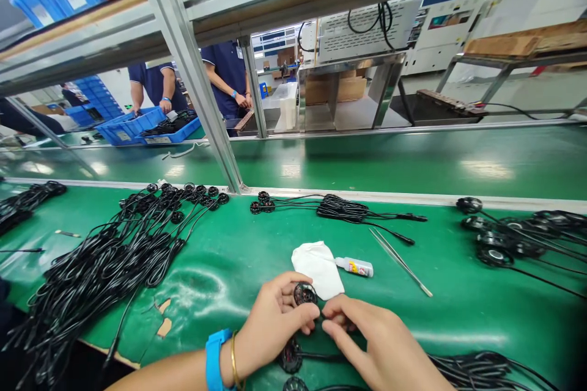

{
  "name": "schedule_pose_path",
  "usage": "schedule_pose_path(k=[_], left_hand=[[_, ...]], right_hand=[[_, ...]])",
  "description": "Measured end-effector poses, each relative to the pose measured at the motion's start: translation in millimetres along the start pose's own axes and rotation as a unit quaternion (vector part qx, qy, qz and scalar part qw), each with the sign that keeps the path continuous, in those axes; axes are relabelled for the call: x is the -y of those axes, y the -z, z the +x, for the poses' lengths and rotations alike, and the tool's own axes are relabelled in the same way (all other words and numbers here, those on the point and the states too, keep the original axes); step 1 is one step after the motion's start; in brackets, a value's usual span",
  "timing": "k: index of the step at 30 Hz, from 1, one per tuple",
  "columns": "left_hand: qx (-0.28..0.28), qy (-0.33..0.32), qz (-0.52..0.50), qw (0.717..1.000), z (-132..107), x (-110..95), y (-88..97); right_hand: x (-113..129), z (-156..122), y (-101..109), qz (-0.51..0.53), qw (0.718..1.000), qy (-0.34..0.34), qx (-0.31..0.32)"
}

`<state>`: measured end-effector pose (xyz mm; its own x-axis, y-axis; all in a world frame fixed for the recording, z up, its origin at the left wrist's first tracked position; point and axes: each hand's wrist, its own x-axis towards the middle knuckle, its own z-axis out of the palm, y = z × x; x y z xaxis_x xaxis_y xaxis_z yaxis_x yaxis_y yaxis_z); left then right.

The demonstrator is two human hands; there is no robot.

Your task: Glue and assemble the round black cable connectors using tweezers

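My left hand grips a small round black cable head by its rim, thumb in front and fingers behind. Just to its right, my right hand has thumb and forefinger drawn close together, the other fingers curled; whatever lies between them is too small to make out. Below my hands are another round black head and a coiled black cable. A white cloth lies right behind my fingers, touching a small glue-like bottle. Metal tweezers rest farther right.
A large heap of black cables spreads over the green mat at left. One bundle lies at the back, more round heads at right. A metal post rises behind. Beyond it, two people stand near blue bins.
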<state>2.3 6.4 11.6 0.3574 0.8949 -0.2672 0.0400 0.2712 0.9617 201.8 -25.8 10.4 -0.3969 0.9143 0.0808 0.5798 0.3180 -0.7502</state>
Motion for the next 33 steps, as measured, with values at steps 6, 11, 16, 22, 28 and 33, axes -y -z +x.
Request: schedule_pose_path(k=[6, 11, 16, 22, 28, 33], left_hand=[[-0.009, -0.011, -0.023, 1.0, -3, 1, 0.1], [-0.003, -0.045, 0.02, 0.999, -9, -10, 0.9], [0.0, -0.139, 0.119, 0.983, -12, -15, 5.0], [0.015, -0.242, 0.193, 0.951, -10, -12, 6.6], [0.029, -0.24, 0.191, 0.951, -12, -12, 5.5], [0.032, -0.278, 0.182, 0.943, -13, -13, 9.0]], right_hand=[[5, 1, -1, 0.027, 0.999, -0.011, -0.017], [5, 0, -4, 0.032, 0.998, 0.012, -0.051], [4, -1, -6, -0.039, 0.984, 0.11, -0.136], [8, 0, -6, -0.071, 0.972, 0.16, -0.159], [11, 0, -5, -0.084, 0.967, 0.186, -0.155], [10, 0, -4, -0.01, 0.986, 0.132, -0.1]])
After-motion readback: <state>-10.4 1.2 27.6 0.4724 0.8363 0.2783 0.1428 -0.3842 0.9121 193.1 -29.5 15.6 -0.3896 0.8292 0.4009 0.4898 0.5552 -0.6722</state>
